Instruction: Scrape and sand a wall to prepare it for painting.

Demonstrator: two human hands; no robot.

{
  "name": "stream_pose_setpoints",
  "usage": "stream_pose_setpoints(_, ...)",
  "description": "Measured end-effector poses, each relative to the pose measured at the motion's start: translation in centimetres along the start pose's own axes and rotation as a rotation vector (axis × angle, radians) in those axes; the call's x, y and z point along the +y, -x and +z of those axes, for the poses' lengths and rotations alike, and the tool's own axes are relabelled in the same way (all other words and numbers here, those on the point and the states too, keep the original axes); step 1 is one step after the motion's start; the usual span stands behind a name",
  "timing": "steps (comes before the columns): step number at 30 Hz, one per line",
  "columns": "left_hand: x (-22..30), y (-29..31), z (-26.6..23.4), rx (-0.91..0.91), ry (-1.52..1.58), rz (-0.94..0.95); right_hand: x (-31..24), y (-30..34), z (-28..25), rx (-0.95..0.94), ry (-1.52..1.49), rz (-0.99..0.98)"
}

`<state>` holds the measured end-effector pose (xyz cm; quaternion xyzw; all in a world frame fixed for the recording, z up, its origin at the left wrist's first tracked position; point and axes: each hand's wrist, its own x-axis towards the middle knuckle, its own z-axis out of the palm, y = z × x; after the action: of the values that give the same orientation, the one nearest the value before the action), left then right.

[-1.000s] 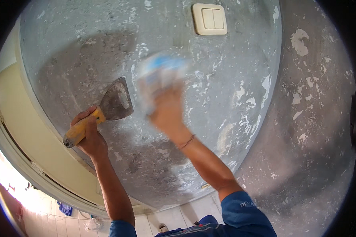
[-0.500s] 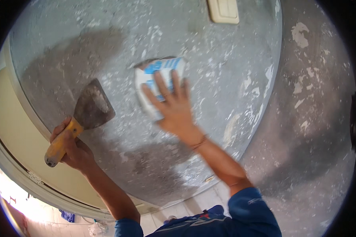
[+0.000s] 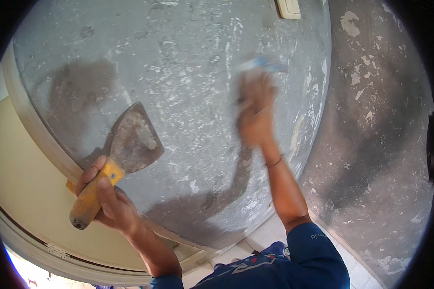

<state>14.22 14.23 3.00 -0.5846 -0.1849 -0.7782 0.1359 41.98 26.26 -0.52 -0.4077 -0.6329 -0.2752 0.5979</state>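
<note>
My left hand (image 3: 112, 206) grips the yellow handle of a broad scraper (image 3: 136, 139). The worn, stained blade points up and to the right, beside the wall (image 3: 193, 120). Higher up and to the right, my right hand (image 3: 258, 113) is at the wall with a white and blue sheet, apparently sandpaper (image 3: 263, 64). Motion smears both the sheet and the fingers; only the sheet's upper part shows beyond the fingertips. The wall is grey, with many white flecks and scratches.
A cream switch plate (image 3: 289, 8) sits on the wall at the top. To the right, a second, browner wall (image 3: 371, 130) with peeled patches meets it at a corner. A cream door (image 3: 29, 159) with its frame (image 3: 38, 130) stands at the left. White floor tiles (image 3: 270, 231) show below.
My right hand has swept the sheet right and slightly up across the wall. The scraper in my left hand appears a little farther right and lower, and the whole view has shifted.
</note>
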Motion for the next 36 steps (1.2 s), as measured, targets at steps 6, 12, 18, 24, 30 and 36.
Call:
stream_pose_setpoints(6,-0.9,1.2,-0.7,0.035,-0.014,0.001,-7.2,1.5,2.1,0.090,-0.125,0.090)
stream_pose_setpoints(12,-0.4,1.2,-0.2,0.074,0.033,-0.020,-1.1,-1.0,0.2,0.075,-0.147,0.108)
stream_pose_setpoints(18,-0.3,1.4,0.0,0.104,0.057,-0.017,-12.0,3.5,1.8,-0.101,-0.228,-0.027)
stream_pose_setpoints(24,0.2,0.9,-0.1,0.091,0.055,0.002,-9.6,-4.3,0.2,0.016,-0.129,-0.091)
stream_pose_setpoints(30,-0.5,1.2,-0.1,0.017,0.079,-0.021,-12.8,9.3,2.4,-0.227,-0.144,-0.018)
stream_pose_setpoints(36,0.3,0.8,1.4,0.160,0.155,-0.071,-12.1,-1.1,0.7,-0.084,-0.163,-0.133)
